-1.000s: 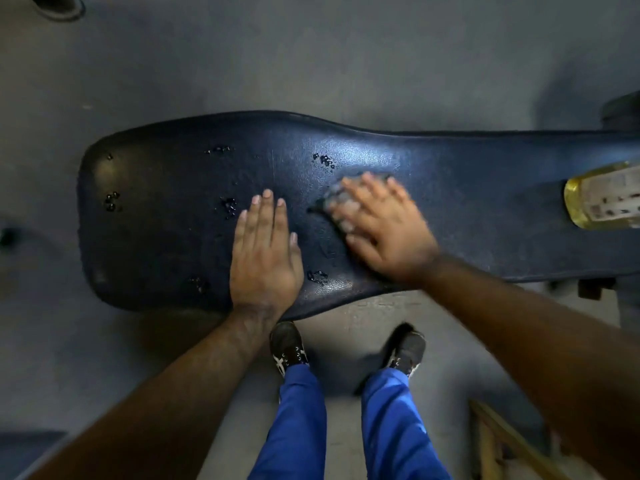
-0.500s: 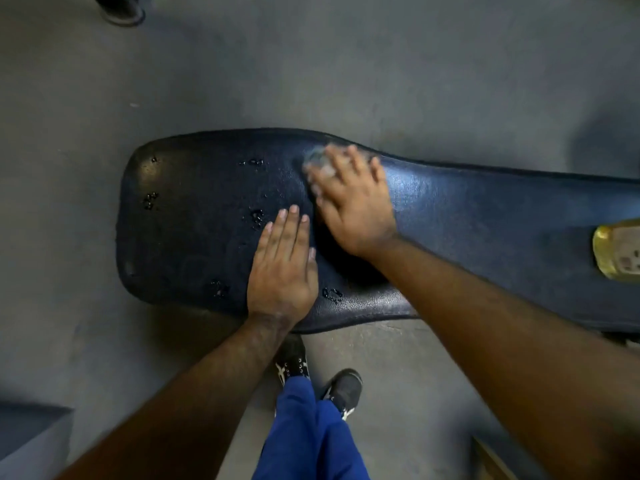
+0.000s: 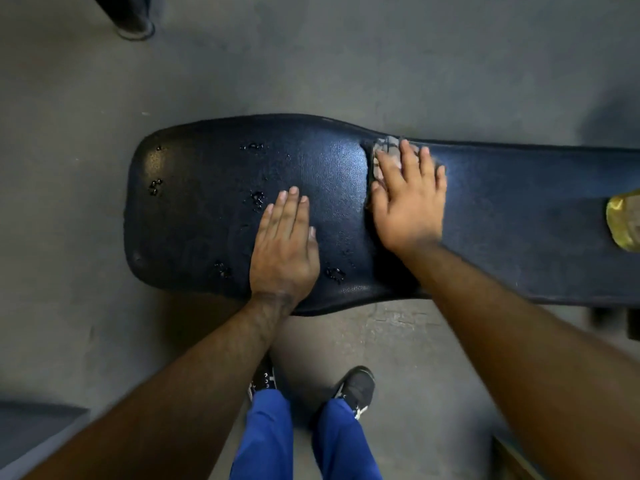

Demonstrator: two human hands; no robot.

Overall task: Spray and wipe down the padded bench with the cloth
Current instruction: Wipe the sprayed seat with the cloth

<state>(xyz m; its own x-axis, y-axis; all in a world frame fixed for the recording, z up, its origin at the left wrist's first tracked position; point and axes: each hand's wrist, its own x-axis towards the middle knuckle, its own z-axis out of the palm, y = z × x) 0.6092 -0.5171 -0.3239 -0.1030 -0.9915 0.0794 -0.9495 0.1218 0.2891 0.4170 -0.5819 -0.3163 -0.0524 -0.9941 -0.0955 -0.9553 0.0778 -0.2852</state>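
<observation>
I see the dark blue padded vinyl bench lying across mid-frame, beaded with droplets at left. My left hand lies flat on it, fingers together, holding nothing. My right hand, fingers spread, presses the crumpled grey cloth against the bench's upper edge, centre-right.

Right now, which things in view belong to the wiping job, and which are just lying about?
Job: bench, cloth under right hand, left hand flat on the bench, yellow bottle, droplets.
Lying about: dark post base, wooden frame.
</observation>
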